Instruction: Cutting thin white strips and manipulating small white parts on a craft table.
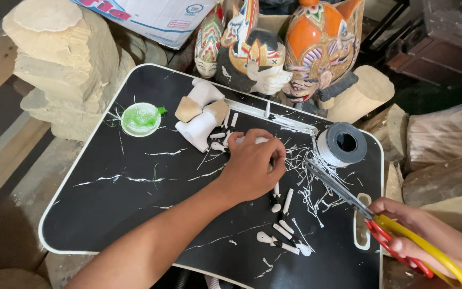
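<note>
My left hand point(252, 163) rests knuckles-up on a black tray table point(113, 208), fingers curled around a small white piece that is mostly hidden under them. My right hand point(429, 241) is at the lower right, holding scissors point(348, 195) with red and yellow handles; the blades are slightly apart and point up-left toward the left hand. White string scraps point(308, 184) lie scattered between the hands. Several small white wooden arm-like pieces point(282, 227) lie below the left hand.
A roll of white cord point(342, 143) stands at the tray's far right. A round lid with green paint point(141, 119) and white puppet body parts point(201, 112) sit at the back. Painted wooden puppet heads point(290, 48), raw wood blocks point(60, 59) and a cardboard box point(156, 16) surround the tray.
</note>
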